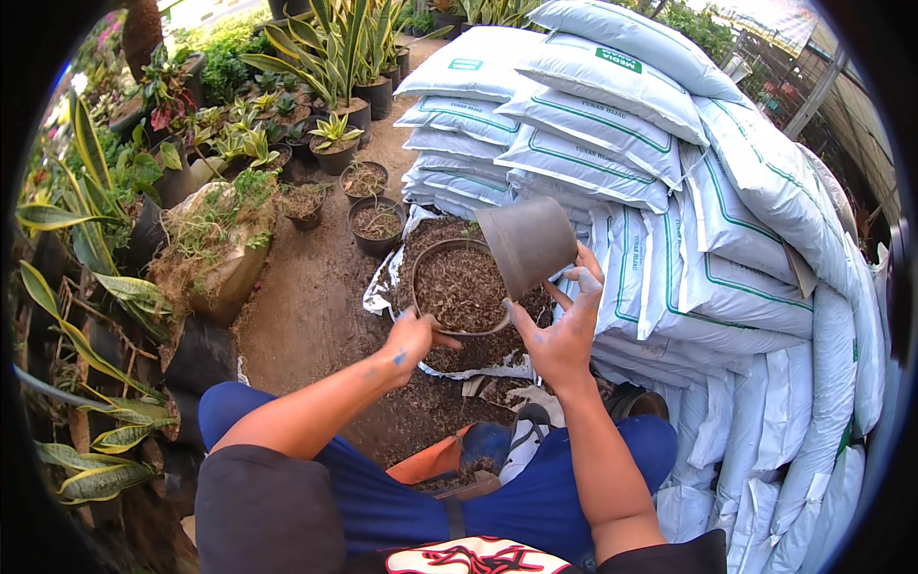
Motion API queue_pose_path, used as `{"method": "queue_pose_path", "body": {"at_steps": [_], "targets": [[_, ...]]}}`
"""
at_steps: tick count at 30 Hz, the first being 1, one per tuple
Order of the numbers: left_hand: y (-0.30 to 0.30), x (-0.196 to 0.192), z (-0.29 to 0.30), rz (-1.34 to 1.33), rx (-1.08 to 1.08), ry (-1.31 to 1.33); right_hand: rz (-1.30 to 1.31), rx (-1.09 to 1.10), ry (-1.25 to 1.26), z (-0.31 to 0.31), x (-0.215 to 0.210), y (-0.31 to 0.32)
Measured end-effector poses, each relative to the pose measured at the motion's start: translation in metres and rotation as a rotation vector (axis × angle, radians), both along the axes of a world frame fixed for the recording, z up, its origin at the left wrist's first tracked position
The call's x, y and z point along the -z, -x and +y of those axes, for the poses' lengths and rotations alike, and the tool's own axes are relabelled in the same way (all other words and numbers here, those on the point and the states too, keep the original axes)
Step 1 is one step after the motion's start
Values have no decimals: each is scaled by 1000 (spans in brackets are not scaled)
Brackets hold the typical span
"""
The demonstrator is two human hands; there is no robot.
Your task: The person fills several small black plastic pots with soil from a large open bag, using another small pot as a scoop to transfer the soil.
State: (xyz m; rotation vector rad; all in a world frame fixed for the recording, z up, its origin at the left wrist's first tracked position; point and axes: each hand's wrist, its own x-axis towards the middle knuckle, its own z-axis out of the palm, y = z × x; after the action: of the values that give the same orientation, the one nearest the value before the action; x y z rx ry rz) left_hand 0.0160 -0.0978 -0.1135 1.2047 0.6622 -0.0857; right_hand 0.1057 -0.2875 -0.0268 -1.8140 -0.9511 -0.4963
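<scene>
You cannot see inside the tilted pot: its mouth faces away from the view. It also covers part of the soil-filled pot, whose lower wall is out of sight. Some fingers of your left hand are partly hidden at that rim, and the tips of some on your right hand are hard to make out. Your trousers cover part of the shoe; the orange thing nearby shows too little to name. The lower edge crops your shirt print, and the upper edge crops the snake plants.
</scene>
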Motion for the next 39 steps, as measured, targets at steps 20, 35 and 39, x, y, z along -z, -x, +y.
{"method": "queue_pose_path", "body": {"at_steps": [20, 35, 39], "targets": [[3, -33, -14, 49, -17, 9, -57, -10, 29, 0, 6, -6], [4, -48, 36, 127, -193, -19, 1294, 413, -351, -23, 85, -54], [5, -49, 42, 166, -297, 39, 1150, 550, 199, -37, 135, -60]]}}
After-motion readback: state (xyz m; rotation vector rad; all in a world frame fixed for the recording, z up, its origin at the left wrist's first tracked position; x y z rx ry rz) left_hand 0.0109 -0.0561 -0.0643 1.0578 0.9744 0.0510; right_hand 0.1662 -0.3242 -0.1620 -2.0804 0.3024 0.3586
